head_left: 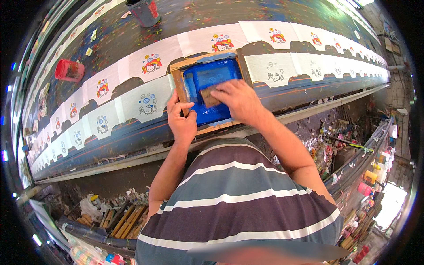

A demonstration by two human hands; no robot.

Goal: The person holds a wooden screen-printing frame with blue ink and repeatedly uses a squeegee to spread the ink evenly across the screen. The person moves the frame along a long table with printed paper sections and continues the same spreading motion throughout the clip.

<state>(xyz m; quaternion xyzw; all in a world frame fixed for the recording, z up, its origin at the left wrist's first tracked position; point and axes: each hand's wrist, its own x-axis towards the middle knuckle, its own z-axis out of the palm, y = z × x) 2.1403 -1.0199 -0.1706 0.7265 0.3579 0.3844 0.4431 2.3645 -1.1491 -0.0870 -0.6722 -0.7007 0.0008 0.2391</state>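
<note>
A wooden-framed printing screen (pixel 242 66) with wet blue ink (pixel 212 76) spread inside lies on the near row of white fabric pieces. My left hand (pixel 182 118) grips the left side of its frame near the front corner, fingers curled around the wood. Inside the frame my right hand (pixel 238 99) holds a brown squeegee (pixel 209 98), tilted, its lower edge down in the ink. Left of the frame, a fabric piece (pixel 128 108) bears a black outline print with blue parts. Those to the right (pixel 267 66) show black outlines only.
A farther row of fabric pieces (pixel 194 40) carries multicoloured prints. On the ink-spattered long table (pixel 190 20) stand a red cup (pixel 70 70) and a dark bucket (pixel 145 13). Behind the near rail (pixel 309 105) are wooden frames (pixel 128 221), scraps and several coloured bottles (pixel 370 177).
</note>
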